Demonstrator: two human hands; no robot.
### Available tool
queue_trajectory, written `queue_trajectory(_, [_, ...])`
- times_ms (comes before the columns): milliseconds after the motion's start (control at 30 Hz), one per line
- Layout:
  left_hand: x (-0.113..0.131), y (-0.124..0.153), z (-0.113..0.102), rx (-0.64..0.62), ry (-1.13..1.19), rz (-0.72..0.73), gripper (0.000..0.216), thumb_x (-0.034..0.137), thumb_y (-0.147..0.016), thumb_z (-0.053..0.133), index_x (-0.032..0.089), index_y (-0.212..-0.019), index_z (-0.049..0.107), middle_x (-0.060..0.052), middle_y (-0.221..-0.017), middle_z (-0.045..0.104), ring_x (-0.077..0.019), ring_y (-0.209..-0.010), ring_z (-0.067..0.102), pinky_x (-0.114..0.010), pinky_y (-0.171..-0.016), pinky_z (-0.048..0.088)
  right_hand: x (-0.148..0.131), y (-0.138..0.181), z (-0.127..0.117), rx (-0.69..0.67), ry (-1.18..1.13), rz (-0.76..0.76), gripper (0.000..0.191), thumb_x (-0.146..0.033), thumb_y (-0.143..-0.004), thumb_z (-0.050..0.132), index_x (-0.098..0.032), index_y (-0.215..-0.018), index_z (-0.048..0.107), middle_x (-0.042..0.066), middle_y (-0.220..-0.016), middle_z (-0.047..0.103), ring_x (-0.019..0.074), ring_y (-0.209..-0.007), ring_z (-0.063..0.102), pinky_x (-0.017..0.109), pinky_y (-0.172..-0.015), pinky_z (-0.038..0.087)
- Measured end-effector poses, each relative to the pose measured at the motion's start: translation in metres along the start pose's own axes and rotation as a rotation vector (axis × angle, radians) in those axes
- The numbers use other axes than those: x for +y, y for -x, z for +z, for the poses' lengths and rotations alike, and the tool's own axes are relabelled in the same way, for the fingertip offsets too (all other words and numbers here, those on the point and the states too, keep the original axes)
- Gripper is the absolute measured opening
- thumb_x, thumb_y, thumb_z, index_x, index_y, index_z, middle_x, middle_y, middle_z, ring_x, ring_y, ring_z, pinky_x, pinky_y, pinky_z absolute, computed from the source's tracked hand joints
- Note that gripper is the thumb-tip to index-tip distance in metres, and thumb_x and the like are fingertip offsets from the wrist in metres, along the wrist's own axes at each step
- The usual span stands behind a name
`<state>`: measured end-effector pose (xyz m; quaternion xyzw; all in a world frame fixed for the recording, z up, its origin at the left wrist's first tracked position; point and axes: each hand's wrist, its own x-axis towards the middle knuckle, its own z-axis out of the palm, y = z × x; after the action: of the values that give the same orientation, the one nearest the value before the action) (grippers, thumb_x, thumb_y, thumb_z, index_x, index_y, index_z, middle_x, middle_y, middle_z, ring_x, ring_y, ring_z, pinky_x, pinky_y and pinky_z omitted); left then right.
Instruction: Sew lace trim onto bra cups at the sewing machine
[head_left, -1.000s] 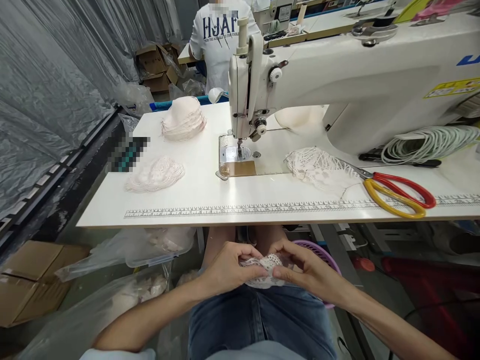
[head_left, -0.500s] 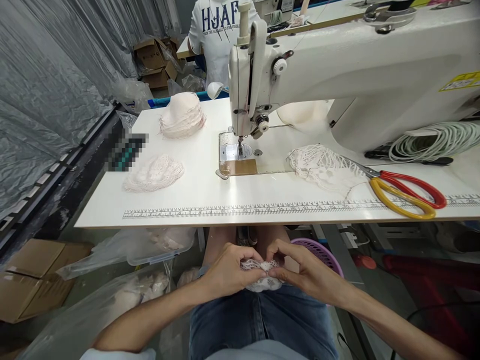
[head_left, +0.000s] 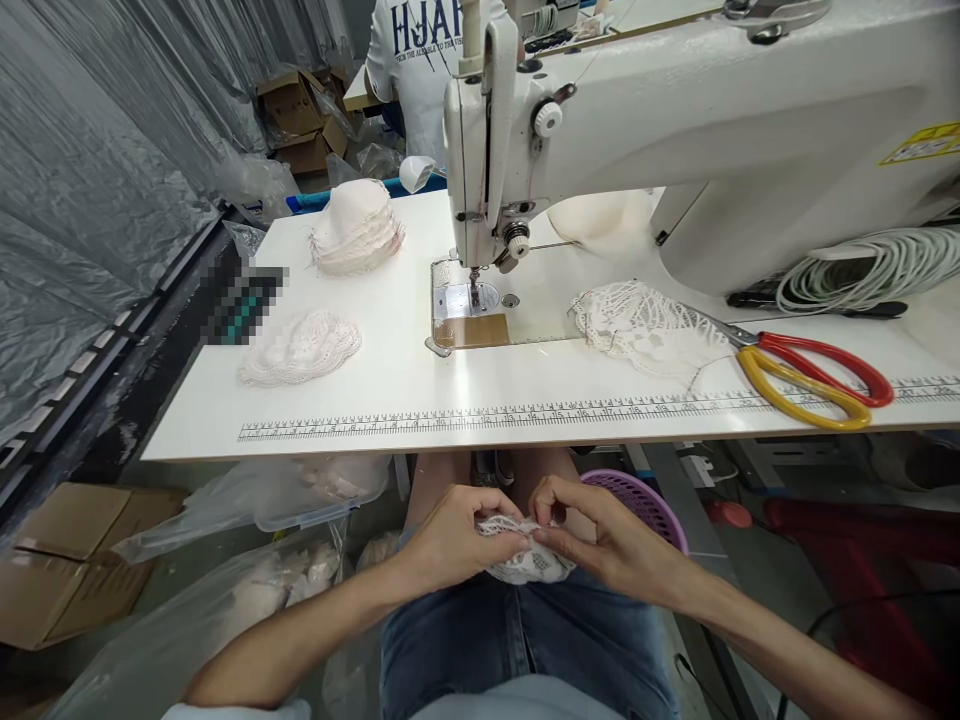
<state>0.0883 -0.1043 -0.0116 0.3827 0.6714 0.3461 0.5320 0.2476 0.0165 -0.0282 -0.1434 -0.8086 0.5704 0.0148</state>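
Observation:
Over my lap, below the table's front edge, both hands pinch a small white lace piece (head_left: 525,565). My left hand (head_left: 454,540) grips its left side with curled fingers. My right hand (head_left: 607,540) closes on its right side, thumb and fingers pressed together. On the white table (head_left: 420,385) above stands a white sewing machine (head_left: 675,130) with its needle plate (head_left: 465,305) bare.
A lace pile (head_left: 300,345) and a stack of pink cups (head_left: 356,225) lie at the table's left. More lace (head_left: 645,325), red-and-yellow scissors (head_left: 810,375) and coiled white cord (head_left: 862,270) lie right. A purple basket (head_left: 645,500) sits by my knee; plastic bags (head_left: 262,500) lie left. Another person (head_left: 420,50) sits beyond.
My hands stay over my lap and keep working the lace piece, bunching it slightly tighter. The view has shifted a little; nothing on the table moved.

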Motion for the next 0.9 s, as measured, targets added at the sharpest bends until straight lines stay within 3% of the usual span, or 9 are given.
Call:
queue_trajectory(400, [-0.003,-0.001,-0.001,-0.036,0.085,-0.021,0.015,0.025,-0.068,0.068,0.012,-0.076,0.068,0.001,-0.061,0.057,-0.0085,-0.056,0.046,-0.018,-0.052,0.034,0.004,-0.003,0.002,-0.032,-0.087,0.069,0.018,-0.038,-0.089,0.046,-0.021,-0.086,0.044,-0.004,-0.068,0.045,0.0088,-0.053,0.034,0.021,-0.05,0.029])
queue_trajectory(633, [0.002,0.0,-0.004,-0.048,0.119,-0.021,0.022,0.032,-0.074,0.064,0.01,-0.075,0.067,0.0,-0.059,0.057,-0.0078,-0.054,0.045,-0.018,-0.051,0.033,-0.004,-0.006,0.0,-0.023,-0.151,0.025,0.015,-0.035,-0.089,0.048,-0.021,-0.092,0.046,0.001,-0.087,0.051,0.0131,-0.077,0.048,0.023,-0.063,0.038])
queue_trajectory(767, [0.001,0.0,-0.008,-0.057,0.145,-0.036,0.021,0.031,-0.073,0.066,0.01,-0.074,0.068,-0.001,-0.06,0.058,-0.0075,-0.054,0.046,-0.018,-0.052,0.033,-0.003,-0.004,-0.005,-0.076,-0.342,0.093,0.021,-0.037,-0.088,0.052,-0.021,-0.1,0.047,0.001,-0.087,0.053,0.0109,-0.072,0.049,0.022,-0.061,0.038])
queue_trajectory(900, [-0.009,-0.001,-0.013,-0.101,0.28,-0.077,0.02,0.03,-0.067,0.072,0.012,-0.074,0.068,-0.003,-0.072,0.064,-0.0115,-0.066,0.054,-0.022,-0.062,0.041,-0.001,-0.003,-0.007,-0.14,-0.495,0.198,0.029,-0.043,-0.084,0.055,-0.018,-0.098,0.051,0.002,-0.081,0.055,0.0115,-0.071,0.051,0.023,-0.062,0.04])
